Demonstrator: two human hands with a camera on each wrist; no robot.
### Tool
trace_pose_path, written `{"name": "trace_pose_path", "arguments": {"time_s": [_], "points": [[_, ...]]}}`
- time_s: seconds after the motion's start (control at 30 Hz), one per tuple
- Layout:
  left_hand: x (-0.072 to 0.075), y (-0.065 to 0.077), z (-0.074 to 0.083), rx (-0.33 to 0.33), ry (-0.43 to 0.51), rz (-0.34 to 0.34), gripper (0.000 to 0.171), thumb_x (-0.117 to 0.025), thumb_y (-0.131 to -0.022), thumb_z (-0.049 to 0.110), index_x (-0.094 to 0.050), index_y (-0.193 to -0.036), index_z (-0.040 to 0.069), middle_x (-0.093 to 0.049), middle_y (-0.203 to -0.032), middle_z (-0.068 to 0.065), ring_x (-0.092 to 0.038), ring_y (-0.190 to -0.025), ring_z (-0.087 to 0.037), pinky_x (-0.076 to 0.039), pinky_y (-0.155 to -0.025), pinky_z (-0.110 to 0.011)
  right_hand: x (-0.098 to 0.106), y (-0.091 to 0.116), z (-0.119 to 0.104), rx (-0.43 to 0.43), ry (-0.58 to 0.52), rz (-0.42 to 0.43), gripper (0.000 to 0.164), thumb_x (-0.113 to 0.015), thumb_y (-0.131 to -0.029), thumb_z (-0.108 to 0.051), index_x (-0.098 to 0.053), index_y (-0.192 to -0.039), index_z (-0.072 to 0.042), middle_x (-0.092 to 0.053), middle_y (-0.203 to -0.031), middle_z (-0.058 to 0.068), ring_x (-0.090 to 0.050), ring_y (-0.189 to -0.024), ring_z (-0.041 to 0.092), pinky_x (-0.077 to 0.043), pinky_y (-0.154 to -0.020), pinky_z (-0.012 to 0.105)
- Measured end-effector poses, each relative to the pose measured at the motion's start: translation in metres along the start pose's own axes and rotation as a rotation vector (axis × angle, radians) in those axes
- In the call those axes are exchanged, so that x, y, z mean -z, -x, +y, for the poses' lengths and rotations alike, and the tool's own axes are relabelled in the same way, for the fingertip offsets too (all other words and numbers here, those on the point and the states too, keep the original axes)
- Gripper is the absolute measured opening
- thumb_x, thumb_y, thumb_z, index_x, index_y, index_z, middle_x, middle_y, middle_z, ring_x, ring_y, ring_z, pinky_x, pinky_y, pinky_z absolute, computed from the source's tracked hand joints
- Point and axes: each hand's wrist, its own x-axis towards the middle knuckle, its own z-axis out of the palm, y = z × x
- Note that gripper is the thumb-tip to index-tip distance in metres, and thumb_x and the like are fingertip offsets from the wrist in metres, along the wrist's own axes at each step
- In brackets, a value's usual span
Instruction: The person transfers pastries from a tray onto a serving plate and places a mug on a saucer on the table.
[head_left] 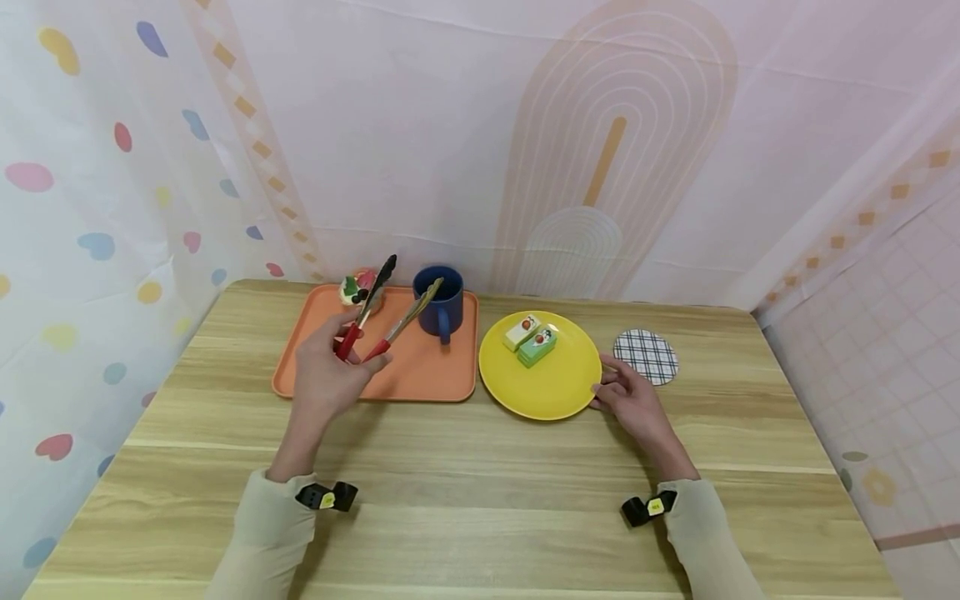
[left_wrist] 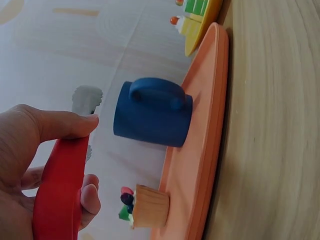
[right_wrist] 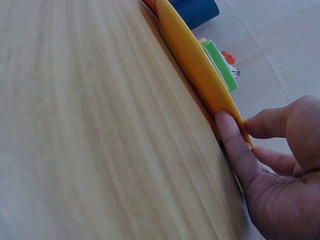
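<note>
Colours about the yellow plate (head_left: pixel 542 393)
Left of it: orange tray (head_left: pixel 435 375), blue mug (head_left: pixel 431 319), red-handled tongs (head_left: pixel 348 342). Right of it: white coaster (head_left: pixel 646 357), dark check.

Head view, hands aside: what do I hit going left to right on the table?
Cupcake → blue mug → yellow plate → checked coaster. Left out for overlap: tongs, tray, items on the plate.

Smooth, red, plastic-looking grips (left_wrist: pixel 60 190) meet metallic shafts (head_left: pixel 408 318) on the tongs (head_left: pixel 347 342). The yellow plate (head_left: pixel 558 387) looks like smooth, faintly glossy plastic; near the tabletop's (head_left: pixel 480 500) far left corner, the orange tray (head_left: pixel 427 382) seems matt plastic. Wood grain covers the smooth tabletop, and creased cloth (head_left: pixel 412 125) hangs beyond its far edge.
</note>
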Motion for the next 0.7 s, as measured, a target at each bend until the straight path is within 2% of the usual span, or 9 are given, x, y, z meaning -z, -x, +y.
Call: {"name": "trace_pose_path", "arguments": {"time_s": [0.17, 0.3, 0.53, 0.7], "points": [[0.003, -0.002, -0.004, 0.025, -0.014, 0.011, 0.071, -0.09, -0.078, 0.02, -0.059, -0.141, 0.008, -0.068, -0.093, -0.018, -0.06, -0.068, -0.023, -0.046, -0.062, -0.03, 0.001, 0.0, 0.0, 0.002, -0.002, 0.003, 0.06, -0.058, -0.102, -0.003, -0.039, -0.157, -0.012, -0.054, -0.129, 0.021, -0.067, -0.099, 0.01, -0.06, -0.085, 0.026], [0.005, -0.004, -0.007, 0.062, -0.014, 0.017, 0.071, -0.089, -0.079, 0.021, -0.058, -0.142, 0.008, -0.067, -0.099, -0.02, -0.061, -0.069, -0.023, -0.046, -0.066, -0.032, 0.001, -0.001, 0.0, 0.002, 0.0, 0.007, 0.059, -0.058, -0.102, -0.003, -0.04, -0.157, -0.012, -0.054, -0.129, 0.02, -0.066, -0.099, 0.009, -0.06, -0.085, 0.025], [0.007, -0.007, -0.016, 0.111, 0.007, 0.037, 0.071, -0.089, -0.079, 0.021, -0.058, -0.142, 0.012, -0.066, -0.105, -0.021, -0.059, -0.071, -0.023, -0.046, -0.063, -0.029, 0.001, 0.0, 0.0, 0.001, -0.004, 0.008, 0.059, -0.058, -0.102, -0.003, -0.04, -0.157, -0.012, -0.054, -0.129, 0.021, -0.067, -0.099, 0.01, -0.06, -0.085, 0.026], [0.01, -0.008, -0.02, 0.142, 0.003, 0.047, 0.07, -0.089, -0.078, 0.019, -0.058, -0.141, 0.011, -0.065, -0.117, -0.025, -0.057, -0.075, -0.025, -0.046, -0.065, -0.028, 0.001, 0.0, 0.002, 0.008, -0.005, 0.004, 0.059, -0.058, -0.101, -0.003, -0.04, -0.156, -0.012, -0.054, -0.128, 0.02, -0.067, -0.099, 0.009, -0.06, -0.085, 0.026]]}}
